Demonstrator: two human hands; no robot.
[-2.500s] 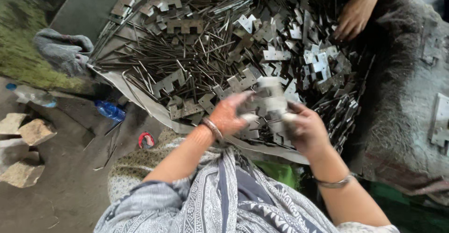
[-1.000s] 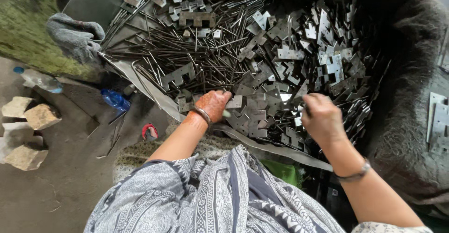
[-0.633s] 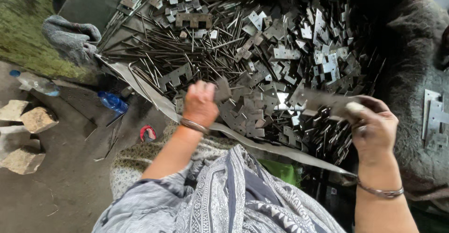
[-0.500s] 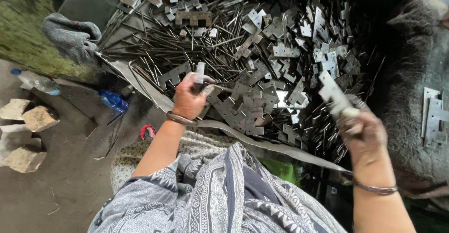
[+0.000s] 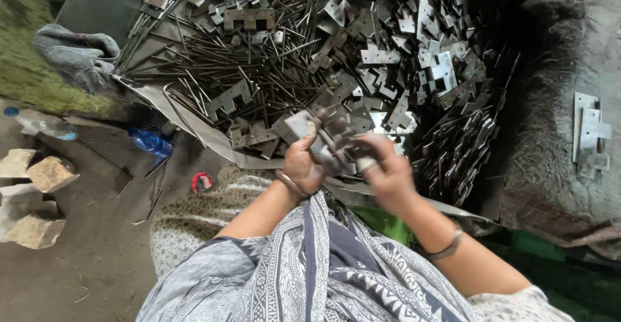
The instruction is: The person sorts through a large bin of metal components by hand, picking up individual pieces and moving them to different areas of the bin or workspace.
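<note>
We see both hands meeting over the near edge of the metal pile. The left hand is closed around a flat grey hinge plate, which sticks up and out past its thumb side; a bangle sits on that wrist. The right hand is right beside it, fingers curled onto a second plate piece sitting between the two hands; motion blur there, so we cannot tell exactly how the two pieces meet or whether they are already joined. Right wrist carries a bracelet too. Just beyond the fingertips of both hands lies the heap of loose hinge plates, notched and stamped, thickest ahead and to the right of the right hand. Ahead and to the left of the left hand is a spread of thin metal rods, lying criss-cross, with a few plates mixed in. All of it rests on a sheet whose folded edge runs just outside the left hand. Further out on the left-hand side: a grey rag, a blue plastic bottle on the ground, a small red item, and pale stone blocks well apart. Out past the right hand, on a dark furry covering, a few plates lie flat. Below the hands is patterned blue-grey cloth over the lap.
</note>
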